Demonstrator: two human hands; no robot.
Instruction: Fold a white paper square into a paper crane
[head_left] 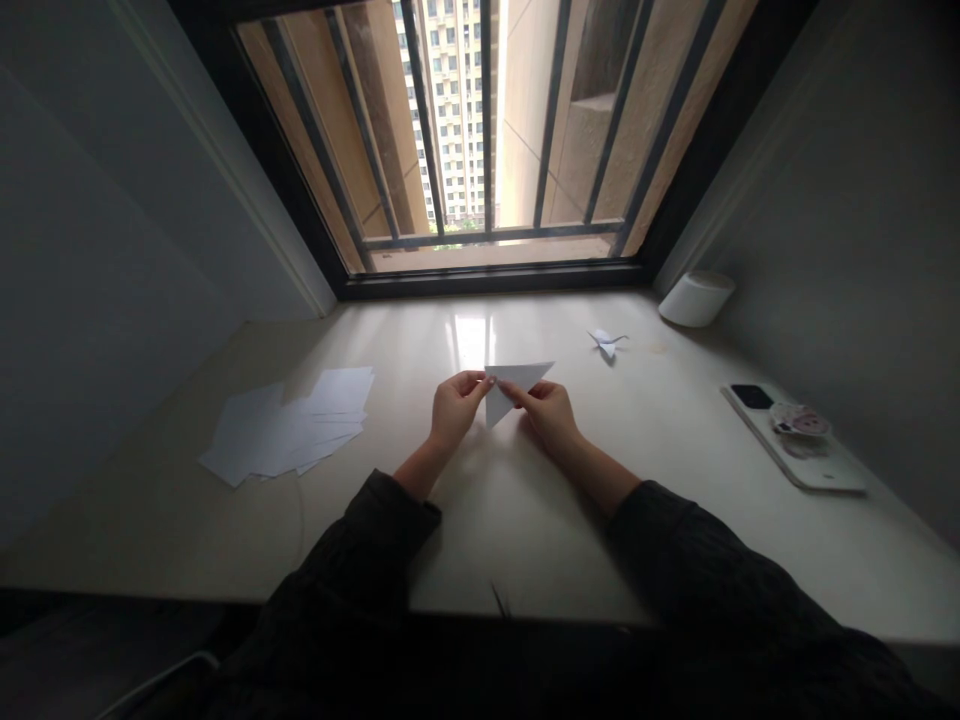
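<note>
Between my hands is a white sheet of paper (523, 375) folded into a triangle, held just above the pale tabletop. My left hand (454, 408) pinches its left corner between thumb and fingers. On the other side, my right hand (551, 412) grips the paper, its thumb lying on the near face and the fingers tucked behind. Both thumbs come close together near the paper's left edge. Part of the lower right of the triangle is hidden by my right thumb.
Several loose white paper sheets (259, 435) lie overlapping at the left. A folded paper crane (606, 345) stands at the back right, near a white roll (696, 299). Further right lies a phone (780, 445) with a round grip. A barred window (487, 280) borders the far edge.
</note>
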